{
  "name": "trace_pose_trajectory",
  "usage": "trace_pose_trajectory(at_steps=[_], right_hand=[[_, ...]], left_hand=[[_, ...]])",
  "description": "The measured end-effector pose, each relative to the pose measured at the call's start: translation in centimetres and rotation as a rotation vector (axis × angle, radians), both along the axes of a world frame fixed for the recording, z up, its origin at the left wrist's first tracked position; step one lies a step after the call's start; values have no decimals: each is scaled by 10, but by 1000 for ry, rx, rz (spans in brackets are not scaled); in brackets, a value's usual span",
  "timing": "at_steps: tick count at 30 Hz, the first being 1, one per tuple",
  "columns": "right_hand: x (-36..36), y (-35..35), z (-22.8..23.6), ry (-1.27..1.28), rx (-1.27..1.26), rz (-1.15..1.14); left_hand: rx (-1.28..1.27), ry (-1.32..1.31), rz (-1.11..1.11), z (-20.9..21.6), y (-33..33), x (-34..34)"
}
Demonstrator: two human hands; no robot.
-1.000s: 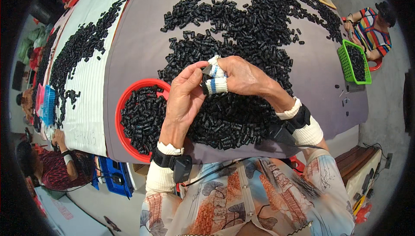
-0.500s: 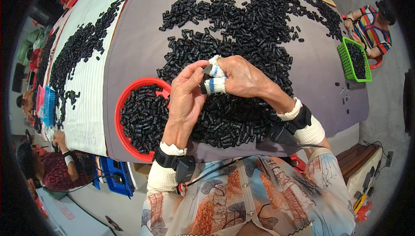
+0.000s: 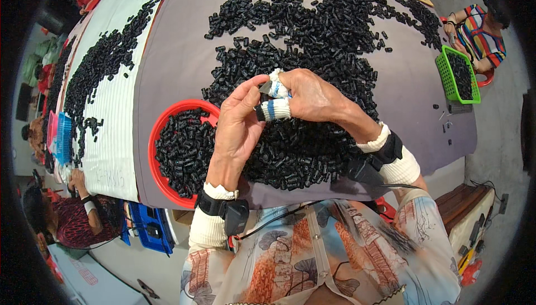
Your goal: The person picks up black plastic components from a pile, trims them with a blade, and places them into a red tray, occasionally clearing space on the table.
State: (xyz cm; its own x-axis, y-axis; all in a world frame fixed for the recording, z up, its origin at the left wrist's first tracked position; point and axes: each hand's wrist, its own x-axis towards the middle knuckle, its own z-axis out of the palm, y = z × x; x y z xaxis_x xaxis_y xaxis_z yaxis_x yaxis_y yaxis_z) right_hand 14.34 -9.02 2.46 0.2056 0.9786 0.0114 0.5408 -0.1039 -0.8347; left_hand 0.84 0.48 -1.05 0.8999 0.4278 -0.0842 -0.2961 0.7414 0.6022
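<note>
My left hand [image 3: 237, 120] pinches a small dark piece [image 3: 266, 88] | my right hand [image 3: 315, 95], curled, perhaps steadies it, hold unclear | red basin [image 3: 152, 148]: surface's [image 3: 178, 65] near-left corner, likely for reach

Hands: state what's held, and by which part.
Right hand: apparently a small grey piece, by its right edge. Left hand: cannot tell; its hold is hidden.

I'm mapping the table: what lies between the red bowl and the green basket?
In the head view, going right from the bowl: the left hand, the black pile with the right hand over it, then grey cloth with small loose bits.
</note>
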Motion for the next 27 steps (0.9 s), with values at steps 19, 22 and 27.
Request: trace_pose_trajectory(at_steps=[19,22,27], right_hand=[[2,-5,-1,117,-12,4],[2,-5,-3,120,-8,7],[2,-7,-3,143,-19,0]], left_hand=[[-47,10,10,-4,-5,2],[-51,15,19,-4,-6,3],[-58,6,33,-5,-8,4]])
